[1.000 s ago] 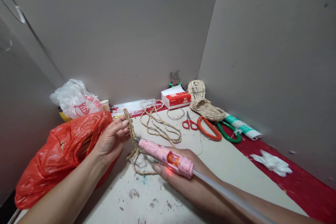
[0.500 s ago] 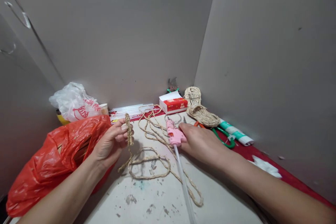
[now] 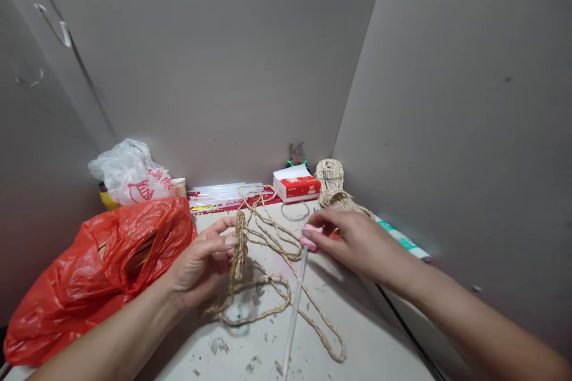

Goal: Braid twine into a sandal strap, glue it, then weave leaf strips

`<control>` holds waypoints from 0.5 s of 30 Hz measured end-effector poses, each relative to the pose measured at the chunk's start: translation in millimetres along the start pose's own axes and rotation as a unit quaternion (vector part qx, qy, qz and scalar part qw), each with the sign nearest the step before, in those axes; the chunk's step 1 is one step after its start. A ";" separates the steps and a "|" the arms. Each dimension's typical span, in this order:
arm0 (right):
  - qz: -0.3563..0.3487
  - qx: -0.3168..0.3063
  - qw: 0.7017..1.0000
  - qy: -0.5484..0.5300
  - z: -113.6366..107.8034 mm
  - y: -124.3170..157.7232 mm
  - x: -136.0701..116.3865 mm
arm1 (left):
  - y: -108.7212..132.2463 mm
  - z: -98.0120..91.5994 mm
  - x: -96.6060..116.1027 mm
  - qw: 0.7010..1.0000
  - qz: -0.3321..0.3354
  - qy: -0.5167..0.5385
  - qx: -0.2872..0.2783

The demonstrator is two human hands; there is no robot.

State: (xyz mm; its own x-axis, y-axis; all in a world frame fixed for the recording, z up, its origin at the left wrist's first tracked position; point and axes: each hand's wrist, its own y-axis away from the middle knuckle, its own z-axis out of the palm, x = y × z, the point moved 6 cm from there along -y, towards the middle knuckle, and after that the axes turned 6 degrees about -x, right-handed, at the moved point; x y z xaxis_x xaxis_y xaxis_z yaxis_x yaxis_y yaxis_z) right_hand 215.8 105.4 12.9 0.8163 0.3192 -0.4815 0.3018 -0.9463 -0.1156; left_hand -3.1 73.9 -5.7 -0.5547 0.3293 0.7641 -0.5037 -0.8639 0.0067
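My left hand [image 3: 205, 262] pinches a small flat piece of braided straw rope [image 3: 239, 244], held upright above the table. From that piece the rope runs down into loose loops [image 3: 272, 309] lying on the tabletop. My right hand [image 3: 344, 235] is closed on a pink hot glue gun [image 3: 311, 237], most of which the fingers hide. A long clear glue stick [image 3: 294, 315] sticks out of its back end towards me. The two hands are apart, with rope loops between them.
A red plastic bag [image 3: 89, 286] stands at the left, with a white bag [image 3: 134, 172] behind it. Along the back lie clear glue sticks [image 3: 223, 195], a red tissue pack [image 3: 297, 189], pliers [image 3: 297, 155] and woven straw pieces [image 3: 329, 172]. A green-and-white roll [image 3: 404, 239] lies right.
My left hand has moved right with the rope piece. The glue gun has turned and is now mostly covered by my right hand, its glue stick slanting the other way.
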 end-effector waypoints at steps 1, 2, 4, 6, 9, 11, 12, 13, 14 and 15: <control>-0.024 -0.015 0.992 -0.123 4.7 4.0 -12.8 | 0.5 0.9 -3.8 1.000 -0.009 -0.006 -0.001; -0.027 -0.047 0.969 -0.242 13.4 8.0 -23.4 | 1.1 1.9 -7.6 1.000 -0.019 -0.014 -0.003; 0.004 -0.118 0.897 -0.427 36.3 16.3 -40.1 | 2.5 4.5 -14.6 0.999 -0.040 -0.031 -0.008; 0.035 -0.151 0.826 -0.542 55.6 23.1 -50.3 | 4.1 8.6 -18.7 0.998 -0.048 -0.044 -0.020; 0.056 -0.152 0.760 -0.630 70.2 27.5 -55.0 | 5.9 14.8 -20.3 0.997 -0.045 -0.058 -0.028; 0.060 -0.140 0.735 -0.660 71.7 27.5 -54.7 | 6.4 17.4 -20.6 0.996 -0.045 -0.075 -0.026; 0.060 -0.138 0.726 -0.671 71.5 27.3 -54.8 | 6.5 18.2 -21.1 0.995 -0.048 -0.085 -0.026; 0.059 -0.138 0.719 -0.679 71.3 27.3 -55.3 | 6.4 18.6 -21.6 0.994 -0.051 -0.094 -0.026; 0.057 -0.143 0.712 -0.685 71.2 27.5 -56.3 | 6.4 18.8 -22.0 0.993 -0.052 -0.103 -0.026; 0.054 -0.151 0.707 -0.689 71.6 28.0 -57.7 | 6.4 18.6 -22.6 0.992 -0.054 -0.110 -0.025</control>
State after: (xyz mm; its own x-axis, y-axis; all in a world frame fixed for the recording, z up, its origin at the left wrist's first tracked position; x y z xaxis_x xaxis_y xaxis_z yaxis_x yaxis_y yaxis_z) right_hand 142.0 56.9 -24.8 -0.3489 -0.3042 -0.8864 0.5363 -0.8405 0.0774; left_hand 18.6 53.8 -11.0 -0.3407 0.3237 0.8827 -0.5880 -0.8059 0.0686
